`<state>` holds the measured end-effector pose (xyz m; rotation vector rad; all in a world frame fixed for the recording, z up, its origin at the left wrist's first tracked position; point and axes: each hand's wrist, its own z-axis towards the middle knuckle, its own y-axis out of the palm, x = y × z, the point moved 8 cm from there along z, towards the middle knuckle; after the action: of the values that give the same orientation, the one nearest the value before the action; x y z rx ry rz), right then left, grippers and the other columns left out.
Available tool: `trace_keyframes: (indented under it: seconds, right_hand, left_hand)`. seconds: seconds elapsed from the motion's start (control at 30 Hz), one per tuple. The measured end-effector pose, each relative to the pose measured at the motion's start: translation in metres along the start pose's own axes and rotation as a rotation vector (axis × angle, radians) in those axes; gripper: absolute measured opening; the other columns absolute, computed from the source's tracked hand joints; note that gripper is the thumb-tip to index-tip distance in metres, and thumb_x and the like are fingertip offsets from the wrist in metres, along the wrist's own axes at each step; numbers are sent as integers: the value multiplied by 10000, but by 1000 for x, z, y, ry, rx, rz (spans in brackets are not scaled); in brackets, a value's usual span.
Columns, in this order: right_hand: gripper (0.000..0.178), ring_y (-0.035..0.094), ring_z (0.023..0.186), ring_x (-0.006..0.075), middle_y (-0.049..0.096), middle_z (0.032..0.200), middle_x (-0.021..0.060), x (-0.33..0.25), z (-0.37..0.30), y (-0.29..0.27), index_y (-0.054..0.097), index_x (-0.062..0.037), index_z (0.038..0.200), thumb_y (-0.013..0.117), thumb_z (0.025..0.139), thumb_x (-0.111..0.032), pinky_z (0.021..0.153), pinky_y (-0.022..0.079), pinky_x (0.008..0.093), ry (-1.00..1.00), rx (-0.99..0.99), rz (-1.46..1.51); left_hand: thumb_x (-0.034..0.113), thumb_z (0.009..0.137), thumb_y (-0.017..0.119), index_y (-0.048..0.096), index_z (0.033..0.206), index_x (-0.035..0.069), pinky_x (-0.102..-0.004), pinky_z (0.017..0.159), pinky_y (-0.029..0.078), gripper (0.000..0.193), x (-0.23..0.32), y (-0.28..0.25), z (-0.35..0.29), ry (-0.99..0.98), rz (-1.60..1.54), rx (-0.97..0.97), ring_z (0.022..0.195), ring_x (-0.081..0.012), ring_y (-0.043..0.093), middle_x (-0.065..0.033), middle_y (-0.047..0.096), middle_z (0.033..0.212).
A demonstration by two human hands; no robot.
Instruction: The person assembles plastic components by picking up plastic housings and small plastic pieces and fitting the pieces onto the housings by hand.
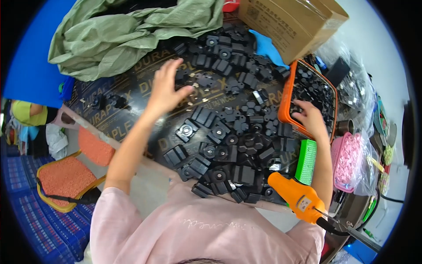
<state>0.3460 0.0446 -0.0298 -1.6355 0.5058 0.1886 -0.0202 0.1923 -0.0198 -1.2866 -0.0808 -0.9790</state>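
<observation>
My left hand (169,90) is over the dark printed board, fingers spread and thumb apart, with nothing in it. Just beyond its fingertips lie black plastic parts, flat lobed pieces (204,80) among them. At the right, my right hand (310,118) reaches over the near side of an orange bin (286,99). Its thumb and fingers look apart, and no held piece shows. Small black parts (314,83) fill that bin. Between my hands and my body, blocky black housings (204,116), some with round metal centres, lie in a loose heap.
An orange power screwdriver (296,198) hangs at the near right, beside a green perforated box (306,162). Right of these is a pink basket (347,163) of pink pieces. A cardboard box (290,26) and green woven sack (127,39) stand at the back. An orange-padded chair (68,178) is left.
</observation>
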Motion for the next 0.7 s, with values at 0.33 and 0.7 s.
trace_keyframes:
  seconds: [0.33, 0.7]
  right_hand:
    - [115, 581, 779, 234, 595, 811, 107, 5, 19, 5, 643, -37, 799, 616, 725, -120, 700, 454, 326, 76, 7, -3]
    - [116, 512, 610, 51, 542, 751, -7, 17, 10, -19, 511, -69, 856, 603, 836, -137, 511, 397, 178, 231, 248, 923]
  left_hand:
    - [83, 713, 669, 449, 1123, 45, -341, 766, 462, 466, -42, 17, 14, -345, -180, -135, 887, -266, 582, -134, 566, 998]
    - [162, 862, 508, 435, 1176, 25, -391, 668, 498, 351, 90, 50, -50, -610, -1976, -465, 807, -292, 597, -168, 563, 1030]
